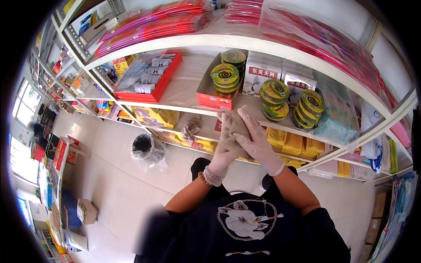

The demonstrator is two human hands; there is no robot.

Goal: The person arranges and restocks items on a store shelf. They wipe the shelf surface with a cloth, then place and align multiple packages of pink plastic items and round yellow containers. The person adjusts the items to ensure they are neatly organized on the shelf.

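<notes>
A greyish-beige cloth (234,131) is bunched between my two hands, just in front of the middle shelf (184,105). My left hand (221,161), in a thin whitish glove, grips it from the left. From the right, my right hand (258,148), gloved the same way, lies over the cloth with its fingers pressed on it. Beyond the hands stands an open red-and-grey carton (213,101) holding round yellow-green mosquito coil packs (224,74). More stacked coil packs (275,90) stand to the right, before white boxes (261,79) that bear writing.
A red tray of rolled packets (153,79) sits on the shelf at left. A crumpled cloth (190,130) hangs at a lower shelf. A lined waste bin (143,148) stands on the floor. Red plastic-wrapped packs (158,19) fill the upper shelf. A person (38,133) is far left.
</notes>
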